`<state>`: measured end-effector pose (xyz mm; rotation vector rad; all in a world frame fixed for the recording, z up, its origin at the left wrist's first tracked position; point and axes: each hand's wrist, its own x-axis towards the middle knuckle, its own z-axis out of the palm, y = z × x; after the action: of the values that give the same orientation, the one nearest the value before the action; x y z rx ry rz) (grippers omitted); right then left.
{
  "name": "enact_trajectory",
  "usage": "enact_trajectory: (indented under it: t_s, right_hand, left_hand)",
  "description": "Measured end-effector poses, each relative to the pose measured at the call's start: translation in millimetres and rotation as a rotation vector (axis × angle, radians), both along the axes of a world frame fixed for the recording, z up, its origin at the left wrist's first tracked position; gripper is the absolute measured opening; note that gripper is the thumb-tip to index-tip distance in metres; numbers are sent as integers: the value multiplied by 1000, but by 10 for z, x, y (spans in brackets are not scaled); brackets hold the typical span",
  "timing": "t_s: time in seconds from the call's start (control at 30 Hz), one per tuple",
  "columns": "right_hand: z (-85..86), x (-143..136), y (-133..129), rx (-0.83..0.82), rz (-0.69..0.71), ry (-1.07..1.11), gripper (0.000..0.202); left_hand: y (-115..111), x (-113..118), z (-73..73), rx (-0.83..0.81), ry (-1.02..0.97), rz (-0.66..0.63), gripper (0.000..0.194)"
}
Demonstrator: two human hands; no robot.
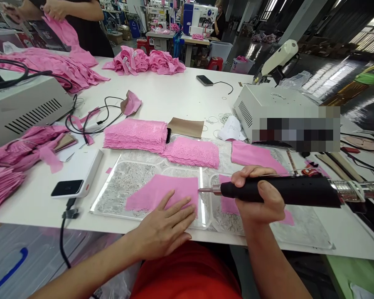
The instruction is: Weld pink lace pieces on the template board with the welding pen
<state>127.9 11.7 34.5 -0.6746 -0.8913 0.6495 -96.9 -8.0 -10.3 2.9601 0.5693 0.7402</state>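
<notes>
My left hand (171,224) lies flat with fingers spread on a pink cut fabric piece (162,189), near its lower right part. My right hand (262,197) is wrapped round a thick black hand tool (286,190) with a narrow metal tip (209,189). That tip points left and meets the fabric's right edge; whether it presses in, I cannot tell. Under the fabric is a glossy grey marble-patterned mat (118,178). Another pink piece (229,205) lies partly hidden beneath the tool and my right hand.
Beyond the mat sit stacked pink lace pieces (135,135) and a second lace stack (193,151). A white power bank (77,174) is at the left, a vented metal box (268,108) at the right. A phone (205,80) lies farther back. A co-worker's hand (56,9) holds pink fabric.
</notes>
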Motion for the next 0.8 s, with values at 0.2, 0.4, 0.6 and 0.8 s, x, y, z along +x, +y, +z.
enact_trajectory:
  t_s: [0.2,0.4,0.6,0.8]
  right_hand:
    - [21,31,-120,-15,72,15,13]
    - [6,16,-184,-9,148,2,14]
    - [17,2,-189,-1,181,-26,15]
    - [9,-1,-201,-3,198,-60,13]
  left_hand:
    - [0,-4,2,9,13,0,35]
    - [-3,-12,4,13,30,-4,38]
    - [-11,-10,-1,6,25,5,38]
    - [-5,-10,-8,5,14,4,38]
